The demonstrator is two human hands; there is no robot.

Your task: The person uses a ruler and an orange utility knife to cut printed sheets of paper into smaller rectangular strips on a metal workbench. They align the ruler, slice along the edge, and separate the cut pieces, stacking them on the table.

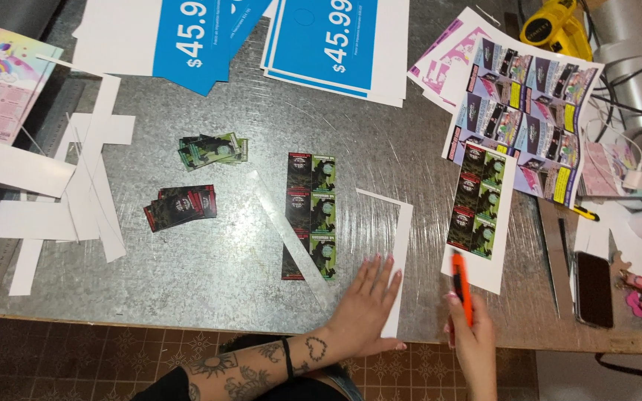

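My left hand (369, 304) lies flat, fingers spread, on a white L-shaped paper offcut (399, 238) at the near edge of the metal table (209, 260). Held upright in my right hand (469, 334) is an orange utility knife (460, 286), just below a white sheet printed with black, red and green cards (479, 200). A cut strip of the same cards (310, 215) lies left of the offcut, beside a long white paper strip (291, 238). Two small piles of cut cards, one green (213, 150) and one dark red (181, 206), sit further left.
Blue and white price signs (328, 44) lie at the far edge. Colourful printed sheets (529, 111) fan out at the right, with a metal ruler (555, 256), a black phone (594, 288), a yellow tool (559, 26) and cables. White paper scraps (76, 186) pile at the left.
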